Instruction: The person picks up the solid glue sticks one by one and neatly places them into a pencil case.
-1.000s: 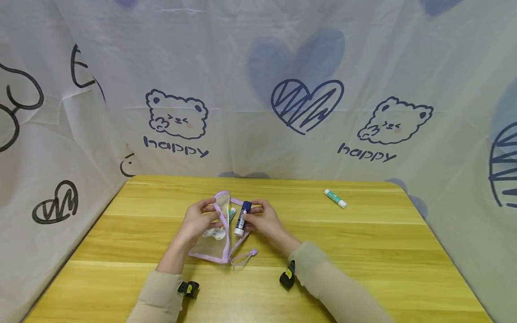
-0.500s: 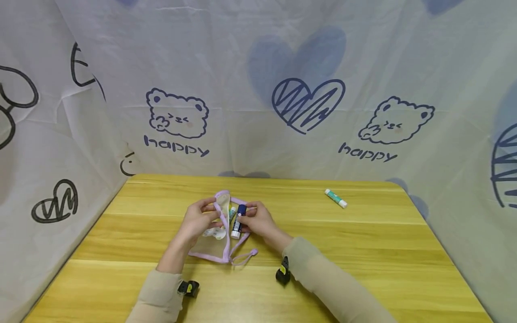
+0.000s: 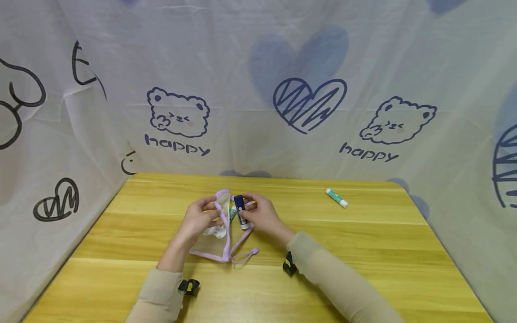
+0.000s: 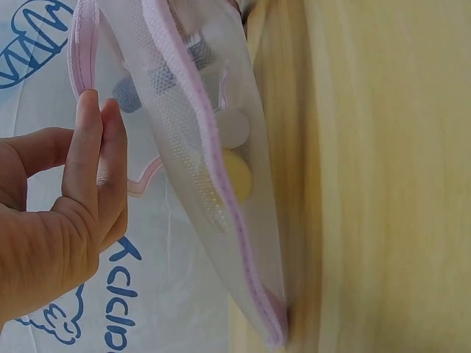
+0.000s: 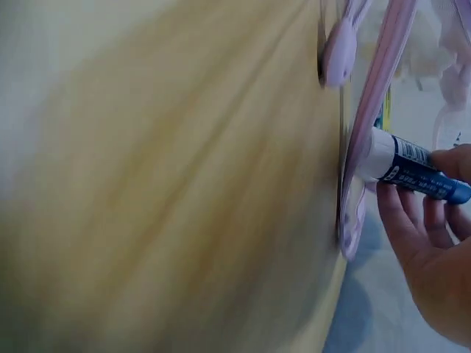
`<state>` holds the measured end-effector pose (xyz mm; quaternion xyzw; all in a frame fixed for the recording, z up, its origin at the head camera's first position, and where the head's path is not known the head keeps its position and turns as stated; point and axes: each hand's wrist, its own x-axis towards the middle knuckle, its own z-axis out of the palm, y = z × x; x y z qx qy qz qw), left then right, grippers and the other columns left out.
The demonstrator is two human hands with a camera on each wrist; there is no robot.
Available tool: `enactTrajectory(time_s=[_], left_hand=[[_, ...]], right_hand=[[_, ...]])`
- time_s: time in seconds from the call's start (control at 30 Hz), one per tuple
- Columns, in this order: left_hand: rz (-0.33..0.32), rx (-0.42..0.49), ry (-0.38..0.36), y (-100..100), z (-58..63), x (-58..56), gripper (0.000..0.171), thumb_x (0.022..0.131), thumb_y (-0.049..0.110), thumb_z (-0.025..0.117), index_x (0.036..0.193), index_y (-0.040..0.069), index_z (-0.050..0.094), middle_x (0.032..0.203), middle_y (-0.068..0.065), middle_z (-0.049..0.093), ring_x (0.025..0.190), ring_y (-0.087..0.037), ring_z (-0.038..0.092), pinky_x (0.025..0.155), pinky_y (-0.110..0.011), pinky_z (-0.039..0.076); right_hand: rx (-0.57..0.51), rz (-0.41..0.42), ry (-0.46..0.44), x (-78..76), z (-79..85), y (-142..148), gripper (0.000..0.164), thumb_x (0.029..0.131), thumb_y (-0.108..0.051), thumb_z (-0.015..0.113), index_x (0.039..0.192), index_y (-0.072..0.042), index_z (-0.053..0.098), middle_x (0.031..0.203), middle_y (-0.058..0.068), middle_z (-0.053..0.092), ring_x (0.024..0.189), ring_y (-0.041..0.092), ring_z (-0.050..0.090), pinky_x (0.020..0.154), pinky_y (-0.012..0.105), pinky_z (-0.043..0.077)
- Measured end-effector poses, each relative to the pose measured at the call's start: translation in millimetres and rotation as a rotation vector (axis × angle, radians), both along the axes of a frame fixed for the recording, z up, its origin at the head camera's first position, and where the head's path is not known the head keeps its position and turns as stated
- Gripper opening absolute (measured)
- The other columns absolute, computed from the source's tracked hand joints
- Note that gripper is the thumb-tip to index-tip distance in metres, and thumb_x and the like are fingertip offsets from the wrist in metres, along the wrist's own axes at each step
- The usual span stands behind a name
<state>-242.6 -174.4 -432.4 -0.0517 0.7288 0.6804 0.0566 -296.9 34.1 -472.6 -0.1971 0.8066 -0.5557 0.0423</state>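
Observation:
A see-through mesh pouch (image 3: 210, 247) with lilac zip edging stands gaping on the table in the head view. My left hand (image 3: 198, 220) pinches its zip edge between thumb and fingers; in the left wrist view the fingertips (image 4: 88, 103) are at the lilac band. My right hand (image 3: 264, 216) grips a dark blue glue stick (image 3: 239, 204), its white end pointing down at the pouch's opening. Seen from the right wrist, the glue stick's white end (image 5: 379, 153) overlaps the lilac edging. Inside the pouch lies a smaller teal-and-white stick (image 3: 233, 212), partly hidden.
Another teal glue stick (image 3: 336, 198) with white ends lies at the back right of the wooden table (image 3: 363, 260). A lilac pull loop (image 3: 246, 255) trails from the pouch's near corner. A printed cloth (image 3: 250, 152) hangs behind the table.
My right hand moved the blue glue stick left and down, then slightly up and right; its top now leans left instead of right. My left hand holds the pouch in the same place.

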Motion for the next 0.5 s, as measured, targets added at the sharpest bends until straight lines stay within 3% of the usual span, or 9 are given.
enactTrajectory(time_s=[0.33, 0.43, 0.5], left_hand=[[-0.010, 0.007, 0.010, -1, -0.9, 0.0, 0.058, 0.099, -0.009, 0.056, 0.153, -0.012, 0.037, 0.125, -0.027, 0.053, 0.089, -0.018, 0.068, 0.083, -0.030, 0.068], [-0.006, 0.010, 0.010, -1, -1.5, -0.1, 0.058, 0.099, -0.009, 0.056, 0.153, -0.011, 0.037, 0.126, -0.027, 0.053, 0.089, -0.019, 0.067, 0.083, -0.031, 0.068], [-0.005, 0.013, 0.009, -1, -1.6, 0.1, 0.058, 0.099, -0.009, 0.056, 0.154, -0.011, 0.037, 0.127, -0.027, 0.052, 0.090, -0.019, 0.068, 0.083, -0.031, 0.068]], right_hand=[[0.451, 0.293, 0.611, -10.1, 6.0, 19, 0.045, 0.095, -0.006, 0.076, 0.138, -0.006, 0.064, 0.124, 0.013, 0.067, 0.114, 0.028, 0.066, 0.103, 0.041, 0.059], [0.502, 0.373, 0.704, -12.6, 6.8, 18, 0.038, 0.094, -0.005, 0.076, 0.131, -0.005, 0.068, 0.124, 0.012, 0.070, 0.117, 0.028, 0.065, 0.108, 0.040, 0.056], [0.529, 0.420, 0.717, -13.6, 6.8, 17, 0.031, 0.094, -0.004, 0.076, 0.125, -0.005, 0.071, 0.123, 0.010, 0.072, 0.117, 0.026, 0.065, 0.109, 0.038, 0.055]])
